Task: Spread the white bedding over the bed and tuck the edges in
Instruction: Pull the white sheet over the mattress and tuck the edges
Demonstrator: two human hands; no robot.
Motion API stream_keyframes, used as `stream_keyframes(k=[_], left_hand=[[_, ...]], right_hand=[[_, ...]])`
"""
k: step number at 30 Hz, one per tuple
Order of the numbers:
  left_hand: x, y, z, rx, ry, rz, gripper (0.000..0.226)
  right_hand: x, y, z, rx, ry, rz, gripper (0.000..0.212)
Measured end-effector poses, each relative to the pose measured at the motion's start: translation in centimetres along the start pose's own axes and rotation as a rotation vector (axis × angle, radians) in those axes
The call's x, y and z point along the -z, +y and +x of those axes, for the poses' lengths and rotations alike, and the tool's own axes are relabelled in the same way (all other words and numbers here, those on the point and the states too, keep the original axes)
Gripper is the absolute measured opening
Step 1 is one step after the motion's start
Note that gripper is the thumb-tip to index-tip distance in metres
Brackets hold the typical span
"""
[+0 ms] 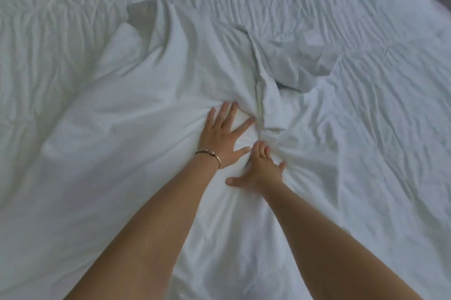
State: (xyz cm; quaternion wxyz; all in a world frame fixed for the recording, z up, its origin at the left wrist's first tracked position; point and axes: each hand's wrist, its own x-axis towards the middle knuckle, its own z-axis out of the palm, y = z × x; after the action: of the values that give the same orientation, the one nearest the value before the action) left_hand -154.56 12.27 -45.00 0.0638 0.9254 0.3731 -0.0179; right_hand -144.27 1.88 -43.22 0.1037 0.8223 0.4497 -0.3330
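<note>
While both hands lie near each other, the left hand (225, 133) presses flat, fingers spread, on the white bedding (136, 109). Right hand (262, 169), blurred, also rests open-fingered on it, beside a bunched fold (262, 94).

Left hand (223, 133) and right hand (262, 169) press flat on white bedding (136, 94).

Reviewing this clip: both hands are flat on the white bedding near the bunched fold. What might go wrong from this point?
1. The left hand and right hand press close together beside the bunched fold; pushing may only shift the creases rather than flatten them.
2. The white bedding lies heaped mid-bed, so its coverage could end up uneven.
3. No bed edge is in view here, so tucking cannot be judged.
</note>
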Motion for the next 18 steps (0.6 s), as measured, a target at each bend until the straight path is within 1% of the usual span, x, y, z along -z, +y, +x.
stream_keyframes(k=[2,6,8,11,13,15,17,18], left_hand=[[0.0,1.8,2.5,0.015,0.012,0.042,0.077],[0.5,3.5,5.1,0.099,-0.074,0.066,0.090],[0.8,3.1,5.2,0.096,-0.107,0.047,0.086],[1.9,3.5,5.2,0.070,-0.209,0.070,0.085],[2.9,4.4,5.0,0.075,-0.324,0.112,0.093],[3.5,4.6,4.8,0.074,-0.420,0.133,0.106],[4.1,3.7,4.7,0.024,-0.455,0.109,0.112],[4.6,2.8,4.6,-0.026,-0.452,0.075,0.108]], right_hand=[[-0.5,0.3,0.8,0.014,0.000,0.019,0.144],[-1.6,0.5,0.9,0.009,0.058,0.082,0.148],[-1.7,0.6,0.5,0.006,0.104,0.101,0.148],[-1.7,0.3,-0.6,-0.001,0.171,0.150,0.146],[-1.4,0.2,-0.8,-0.001,0.149,0.200,0.144],[-1.2,0.3,-0.7,0.011,0.124,0.219,0.143],[-0.7,0.3,-0.6,0.013,0.097,0.191,0.142],[-0.3,0.2,-0.7,0.006,0.079,0.177,0.141]])
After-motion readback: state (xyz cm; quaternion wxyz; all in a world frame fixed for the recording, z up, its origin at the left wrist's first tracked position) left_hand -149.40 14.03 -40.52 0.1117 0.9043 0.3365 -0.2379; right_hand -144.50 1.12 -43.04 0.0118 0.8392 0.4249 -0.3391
